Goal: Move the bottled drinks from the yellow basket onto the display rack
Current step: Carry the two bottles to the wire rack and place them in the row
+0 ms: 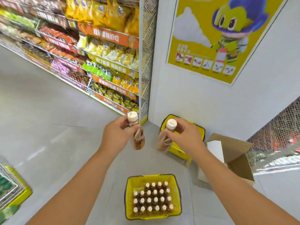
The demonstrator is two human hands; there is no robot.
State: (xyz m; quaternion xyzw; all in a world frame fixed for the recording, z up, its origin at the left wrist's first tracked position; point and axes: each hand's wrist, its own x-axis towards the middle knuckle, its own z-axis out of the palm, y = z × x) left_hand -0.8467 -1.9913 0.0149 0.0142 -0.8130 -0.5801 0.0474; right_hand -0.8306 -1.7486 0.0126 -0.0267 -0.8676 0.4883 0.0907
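Holding one brown drink bottle each: left hand pinches bottle at neck, right hand same on second bottle. Yellow basket below, nearly full. Risk: neck-only grip, bottle swinging, slipping free.

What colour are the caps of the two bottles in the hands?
White caps, clearest in the head view.

Plastic mesh basket; matt cardboard box; smooth floor.
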